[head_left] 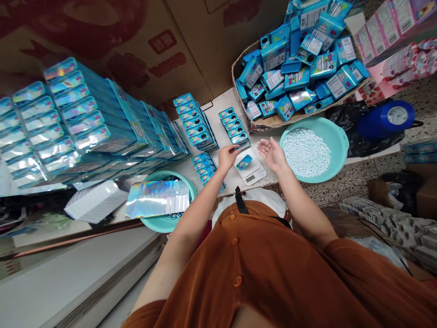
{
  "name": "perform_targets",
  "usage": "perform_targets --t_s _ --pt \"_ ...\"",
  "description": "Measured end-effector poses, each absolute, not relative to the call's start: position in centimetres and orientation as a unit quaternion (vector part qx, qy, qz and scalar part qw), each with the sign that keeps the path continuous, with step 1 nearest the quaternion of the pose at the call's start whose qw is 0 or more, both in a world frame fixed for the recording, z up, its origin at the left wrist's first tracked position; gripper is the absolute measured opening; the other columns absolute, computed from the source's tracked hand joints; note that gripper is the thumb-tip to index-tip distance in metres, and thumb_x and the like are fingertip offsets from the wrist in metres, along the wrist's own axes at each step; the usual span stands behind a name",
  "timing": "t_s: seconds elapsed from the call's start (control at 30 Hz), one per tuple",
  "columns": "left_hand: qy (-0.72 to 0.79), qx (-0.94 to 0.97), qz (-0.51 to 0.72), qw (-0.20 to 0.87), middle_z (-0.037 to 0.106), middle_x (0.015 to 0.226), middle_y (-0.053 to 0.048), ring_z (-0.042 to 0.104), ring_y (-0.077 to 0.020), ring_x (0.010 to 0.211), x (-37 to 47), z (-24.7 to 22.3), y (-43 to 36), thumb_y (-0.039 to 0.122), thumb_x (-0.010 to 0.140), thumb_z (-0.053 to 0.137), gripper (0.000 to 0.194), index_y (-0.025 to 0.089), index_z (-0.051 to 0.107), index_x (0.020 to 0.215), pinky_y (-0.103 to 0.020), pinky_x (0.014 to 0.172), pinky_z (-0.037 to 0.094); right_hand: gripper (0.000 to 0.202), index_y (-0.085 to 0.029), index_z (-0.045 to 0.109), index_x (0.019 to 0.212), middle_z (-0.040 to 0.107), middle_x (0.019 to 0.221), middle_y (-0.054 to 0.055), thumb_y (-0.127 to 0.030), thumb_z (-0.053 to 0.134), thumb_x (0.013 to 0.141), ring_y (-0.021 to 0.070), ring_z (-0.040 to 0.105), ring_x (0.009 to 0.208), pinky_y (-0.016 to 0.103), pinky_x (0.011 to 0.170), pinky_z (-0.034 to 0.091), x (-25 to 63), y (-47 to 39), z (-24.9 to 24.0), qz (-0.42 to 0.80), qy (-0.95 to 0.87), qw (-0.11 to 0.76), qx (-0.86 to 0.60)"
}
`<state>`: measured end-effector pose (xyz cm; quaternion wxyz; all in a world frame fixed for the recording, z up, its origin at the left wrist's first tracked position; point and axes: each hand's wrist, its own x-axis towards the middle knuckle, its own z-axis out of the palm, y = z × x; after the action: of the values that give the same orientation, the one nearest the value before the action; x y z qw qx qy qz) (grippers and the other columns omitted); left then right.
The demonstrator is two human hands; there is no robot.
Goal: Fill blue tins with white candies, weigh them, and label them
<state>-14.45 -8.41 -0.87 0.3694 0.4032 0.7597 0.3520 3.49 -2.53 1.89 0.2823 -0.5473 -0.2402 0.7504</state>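
Single head-worn view, wide, aimed forward and steeply down past the wearer's rust-brown buttoned cloth shirt (273, 255), which fills the near foreground. Small white plastic scale (254, 171) sits near mid-frame at arm's reach; printed brown cardboard wall (205, 45) backs the top. Left edge smeared, probably lens stretch.

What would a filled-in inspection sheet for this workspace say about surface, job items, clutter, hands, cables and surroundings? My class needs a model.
Surface: white tabletop, partly covered by rows of blue boxes.
Job's things: one box lies on a white scale; pale pellets in a turquoise basin.
Clutter: black plastic and blue roll, right of the basin; shiny sheet over another basin.
Hands: left hand pinches a small blue piece; right hand open.
Cables: thin dark cord, lower right; type unclear.
Surroundings: stacked shiny boxes, left; heaped carton behind.
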Motion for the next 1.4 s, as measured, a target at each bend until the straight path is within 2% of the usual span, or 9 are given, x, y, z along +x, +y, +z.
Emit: perform_targets --t_s 0.3,0.53,0.73,0.87,1.03,1.1,1.23,1.33,1.4 --pt "0.789 0.257 0.377 0.412 0.064 0.066 -0.001 0.057 -0.0113 0.056 -17.5 -4.6 -5.4 0.023 0.067 0.066 0.018 0.015 0.067 0.084 -0.023 0.057 0.046 0.035 -0.021 0.055 0.085 0.066 0.090 0.007 -0.051 0.036 0.089 0.0183 0.063 0.094 0.029 0.081 0.050 8.5 -4.0 0.0 0.714 -0.164 0.277 -0.621" --pt "0.827 0.332 0.279 0.359 0.064 0.069 0.001 0.060 -0.0130 0.068 -15.6 -6.2 -0.2 0.019 0.067 0.068 0.014 0.017 0.065 0.080 -0.023 0.069 0.046 0.027 -0.020 0.060 0.080 0.065 0.076 0.002 -0.042 0.047 0.089 0.0126 0.063 0.073 0.023 0.071 0.051 8.7 -5.0 0.1 0.729 -0.043 0.332 -0.597" --pt "0.851 0.376 0.143 0.337 0.064 0.075 0.001 0.060 -0.0144 0.076 -14.6 -6.2 1.3 0.021 0.070 0.068 0.012 0.019 0.057 0.075 -0.025 0.074 0.044 0.025 -0.019 0.064 0.080 0.066 0.075 0.002 -0.043 0.056 0.084 0.0127 0.063 0.072 0.023 0.069 0.051 10.0 -5.5 -0.5 0.717 -0.023 0.346 -0.604" --pt "0.880 0.379 0.071 0.278 0.061 0.099 -0.004 0.057 -0.0213 0.098 -14.2 -5.2 1.6 0.034 0.067 0.073 0.031 0.022 0.054 0.088 -0.033 0.087 0.042 0.027 -0.019 0.065 0.081 0.067 0.077 0.003 -0.046 0.060 0.079 0.0137 0.062 0.072 0.025 0.070 0.051 10.6 -5.7 -1.4 0.704 -0.039 0.349 -0.618" --pt "0.937 0.275 0.068 0.204 0.032 0.141 -0.015 0.034 -0.0308 0.130 -13.4 -5.1 1.9 0.042 0.052 0.084 0.102 0.024 0.026 0.133 -0.043 0.102 0.034 0.032 -0.019 0.064 0.087 0.066 0.084 0.003 -0.049 0.062 0.075 0.0167 0.062 0.079 0.032 0.080 0.049 9.5 -5.8 -2.6 0.653 -0.266 0.294 -0.645" --pt "0.944 0.229 0.067 0.228 0.020 0.149 -0.018 0.026 -0.0325 0.136 -13.3 -5.6 1.9 0.044 0.051 0.084 0.116 0.024 0.012 0.140 -0.046 0.104 0.032 0.030 -0.020 0.064 0.091 0.066 0.091 0.005 -0.045 0.064 0.074 0.0195 0.060 0.087 0.037 0.087 0.047 8.6 -5.7 -2.7 0.599 -0.448 0.243 -0.617" --pt "0.930 0.189 0.074 0.307 0.023 0.150 -0.020 0.023 -0.0332 0.139 -13.9 -6.8 1.7 0.046 0.051 0.084 0.118 0.021 0.012 0.141 -0.047 0.106 0.031 0.054 -0.020 0.058 0.118 0.057 0.123 0.011 -0.028 0.074 0.068 0.0270 0.048 0.117 0.044 0.102 0.036 6.1 -4.9 -2.3 0.461 -0.766 0.118 -0.433" --pt "0.912 0.181 0.098 0.355 0.045 0.137 -0.018 0.043 -0.0299 0.128 -14.6 -7.8 1.7 0.045 0.051 0.084 0.103 0.018 0.029 0.134 -0.042 0.100 0.040 0.073 -0.020 0.047 0.132 0.046 0.138 0.011 -0.016 0.075 0.065 0.0300 0.036 0.129 0.047 0.106 0.032 3.8 -4.2 -2.8 0.388 -0.866 0.035 -0.312" --pt "0.902 0.158 0.112 0.386 0.057 0.124 -0.016 0.056 -0.0270 0.115 -14.9 -8.5 1.8 0.044 0.051 0.084 0.089 0.015 0.041 0.124 -0.036 0.091 0.046 0.069 -0.021 0.047 0.131 0.046 0.137 0.011 -0.010 0.072 0.067 0.0299 0.035 0.130 0.046 0.104 0.033 2.4 -3.8 -3.6 0.351 -0.896 -0.009 -0.272"
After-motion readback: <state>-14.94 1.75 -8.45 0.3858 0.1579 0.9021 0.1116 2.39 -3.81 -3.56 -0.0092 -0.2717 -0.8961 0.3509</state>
